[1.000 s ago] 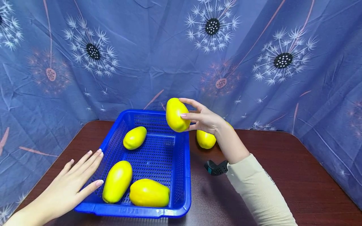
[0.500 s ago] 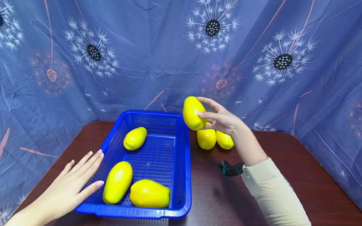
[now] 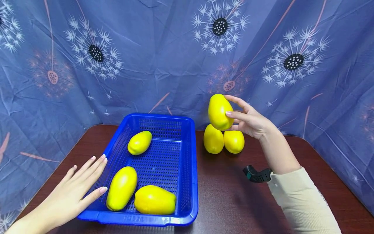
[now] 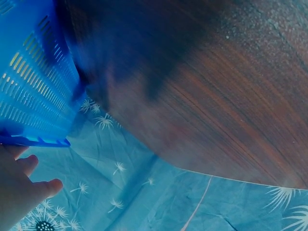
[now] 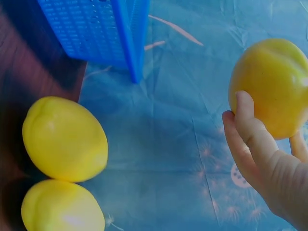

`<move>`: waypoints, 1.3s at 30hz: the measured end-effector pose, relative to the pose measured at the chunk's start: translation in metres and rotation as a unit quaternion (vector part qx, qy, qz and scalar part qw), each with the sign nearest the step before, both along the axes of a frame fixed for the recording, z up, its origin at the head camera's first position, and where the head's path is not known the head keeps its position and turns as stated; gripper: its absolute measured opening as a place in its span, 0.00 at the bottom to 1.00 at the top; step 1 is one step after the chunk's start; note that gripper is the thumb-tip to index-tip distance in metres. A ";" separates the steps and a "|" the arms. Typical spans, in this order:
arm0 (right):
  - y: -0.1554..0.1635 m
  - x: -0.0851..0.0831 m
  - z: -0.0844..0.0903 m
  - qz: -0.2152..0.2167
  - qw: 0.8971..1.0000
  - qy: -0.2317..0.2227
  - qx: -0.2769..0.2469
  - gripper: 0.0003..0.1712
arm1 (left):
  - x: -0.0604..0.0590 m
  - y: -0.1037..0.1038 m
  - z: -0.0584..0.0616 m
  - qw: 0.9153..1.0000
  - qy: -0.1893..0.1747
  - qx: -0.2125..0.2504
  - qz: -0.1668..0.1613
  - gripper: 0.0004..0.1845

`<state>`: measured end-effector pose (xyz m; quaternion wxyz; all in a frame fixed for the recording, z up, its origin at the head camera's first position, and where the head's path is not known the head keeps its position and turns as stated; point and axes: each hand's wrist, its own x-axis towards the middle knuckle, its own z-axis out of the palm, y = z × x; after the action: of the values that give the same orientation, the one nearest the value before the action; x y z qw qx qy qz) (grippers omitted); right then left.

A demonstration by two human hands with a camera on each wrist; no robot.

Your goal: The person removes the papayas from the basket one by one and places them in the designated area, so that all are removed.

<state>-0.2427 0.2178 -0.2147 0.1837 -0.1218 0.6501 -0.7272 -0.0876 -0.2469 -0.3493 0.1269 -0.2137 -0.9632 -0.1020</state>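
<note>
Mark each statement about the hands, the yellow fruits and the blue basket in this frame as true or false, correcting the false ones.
1. The right hand holds a yellow fruit in the air. True.
2. The blue basket holds four fruits. False: three lie in it.
3. Two fruits stand on the table right of the basket. True.
4. The left hand grips a fruit. False: it rests flat against the basket's left wall.
5. The held fruit is over the basket. False: it is above the two table fruits.

Glossy yellow fruit (image 3: 220,111), perforated plastic basket (image 3: 191,182) (wood-grain table (image 3: 233,208))
</note>
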 end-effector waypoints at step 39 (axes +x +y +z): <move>0.110 0.010 -0.034 -0.058 0.998 -0.022 -0.020 0.31 | -0.001 -0.001 -0.002 1.000 -0.016 0.015 -0.005 0.39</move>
<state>-0.2326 0.3273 -0.2492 0.1533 -0.0716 0.6369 -0.7522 -0.0884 -0.2481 -0.3511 0.1147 -0.2147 -0.9624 -0.1208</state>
